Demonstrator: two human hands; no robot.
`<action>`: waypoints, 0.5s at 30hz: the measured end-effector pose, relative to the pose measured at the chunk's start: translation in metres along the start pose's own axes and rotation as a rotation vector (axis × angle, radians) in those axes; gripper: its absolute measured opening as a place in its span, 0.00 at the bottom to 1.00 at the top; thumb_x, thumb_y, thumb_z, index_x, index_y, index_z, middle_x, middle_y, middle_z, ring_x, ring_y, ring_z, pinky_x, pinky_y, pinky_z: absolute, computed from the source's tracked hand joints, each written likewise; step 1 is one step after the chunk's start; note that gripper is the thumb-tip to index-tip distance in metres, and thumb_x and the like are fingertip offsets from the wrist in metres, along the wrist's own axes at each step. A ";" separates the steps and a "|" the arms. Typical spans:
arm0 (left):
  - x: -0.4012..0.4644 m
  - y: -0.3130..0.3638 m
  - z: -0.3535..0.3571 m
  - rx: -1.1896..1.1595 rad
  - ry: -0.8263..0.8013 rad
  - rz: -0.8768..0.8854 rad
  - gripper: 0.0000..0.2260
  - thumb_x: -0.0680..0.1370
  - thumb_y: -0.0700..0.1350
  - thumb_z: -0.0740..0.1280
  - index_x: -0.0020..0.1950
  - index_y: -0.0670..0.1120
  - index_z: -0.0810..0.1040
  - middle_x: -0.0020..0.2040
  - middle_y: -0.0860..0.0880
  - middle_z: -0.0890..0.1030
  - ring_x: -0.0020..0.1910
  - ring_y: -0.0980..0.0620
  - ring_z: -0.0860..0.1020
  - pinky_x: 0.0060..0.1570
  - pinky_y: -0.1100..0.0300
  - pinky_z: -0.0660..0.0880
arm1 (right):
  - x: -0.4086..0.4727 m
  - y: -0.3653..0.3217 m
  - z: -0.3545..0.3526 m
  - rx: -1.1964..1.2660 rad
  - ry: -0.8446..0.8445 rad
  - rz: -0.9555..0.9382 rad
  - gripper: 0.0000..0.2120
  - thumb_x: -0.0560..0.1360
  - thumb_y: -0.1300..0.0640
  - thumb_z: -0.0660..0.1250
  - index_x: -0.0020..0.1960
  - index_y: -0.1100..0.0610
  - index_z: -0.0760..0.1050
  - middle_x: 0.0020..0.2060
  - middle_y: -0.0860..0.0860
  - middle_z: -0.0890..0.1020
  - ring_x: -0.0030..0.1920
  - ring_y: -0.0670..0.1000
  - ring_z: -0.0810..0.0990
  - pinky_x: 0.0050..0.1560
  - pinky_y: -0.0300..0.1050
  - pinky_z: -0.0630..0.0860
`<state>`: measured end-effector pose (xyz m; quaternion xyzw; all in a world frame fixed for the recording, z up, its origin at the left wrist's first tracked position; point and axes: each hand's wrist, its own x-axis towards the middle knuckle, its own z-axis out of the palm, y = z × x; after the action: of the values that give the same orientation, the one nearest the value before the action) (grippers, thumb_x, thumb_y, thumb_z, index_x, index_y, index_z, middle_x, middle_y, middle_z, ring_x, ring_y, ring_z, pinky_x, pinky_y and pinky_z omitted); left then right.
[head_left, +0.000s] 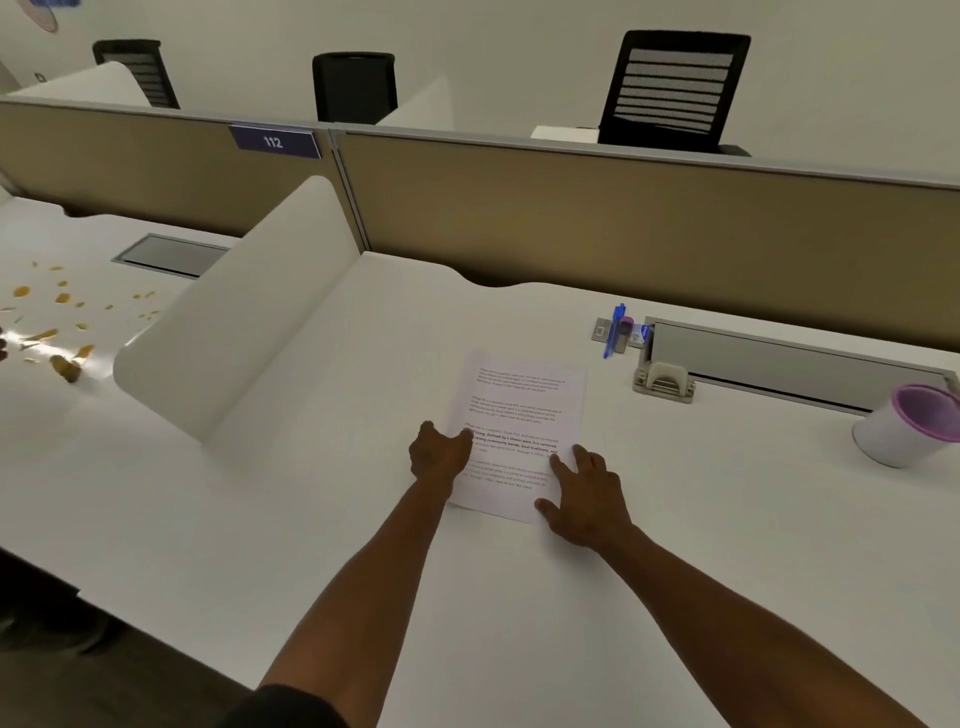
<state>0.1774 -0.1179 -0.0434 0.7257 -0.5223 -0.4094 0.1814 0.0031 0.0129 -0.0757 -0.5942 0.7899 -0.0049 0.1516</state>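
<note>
A printed sheet of paper (522, 410) lies flat on the white desk (363, 519), with several paragraphs of text on it. My left hand (436, 453) rests at the sheet's left edge, fingertips on the paper. My right hand (587, 496) lies flat on the sheet's lower right corner with fingers spread. Neither hand holds anything.
A blue pen (614, 330), a small pink-capped item (623, 335) and a beige hole punch (664, 382) sit behind the paper near a grey cable tray (789, 364). A white cup with a purple rim (909, 423) stands at right. A white divider (249, 322) rises at left.
</note>
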 end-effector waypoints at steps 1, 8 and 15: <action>0.003 0.000 -0.001 -0.004 -0.030 0.005 0.27 0.76 0.52 0.70 0.70 0.40 0.72 0.67 0.41 0.76 0.66 0.41 0.74 0.65 0.51 0.72 | 0.000 0.000 0.000 -0.001 -0.003 0.001 0.38 0.73 0.34 0.59 0.77 0.51 0.57 0.77 0.57 0.56 0.75 0.59 0.56 0.70 0.56 0.62; -0.003 -0.002 0.002 0.150 -0.053 0.217 0.17 0.78 0.40 0.62 0.67 0.42 0.72 0.61 0.38 0.80 0.59 0.38 0.78 0.57 0.53 0.74 | -0.002 -0.001 0.000 0.013 -0.005 0.011 0.37 0.73 0.35 0.59 0.77 0.51 0.56 0.77 0.57 0.55 0.75 0.59 0.56 0.70 0.55 0.61; 0.001 -0.013 0.001 0.043 -0.033 0.251 0.13 0.78 0.38 0.62 0.63 0.45 0.75 0.58 0.42 0.82 0.52 0.42 0.80 0.50 0.57 0.75 | 0.002 0.004 -0.002 0.080 -0.020 0.013 0.37 0.73 0.34 0.60 0.77 0.51 0.59 0.77 0.57 0.57 0.75 0.59 0.57 0.71 0.55 0.62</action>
<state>0.1849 -0.1132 -0.0534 0.6515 -0.6207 -0.3841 0.2067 -0.0014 0.0120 -0.0744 -0.5826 0.7913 -0.0296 0.1834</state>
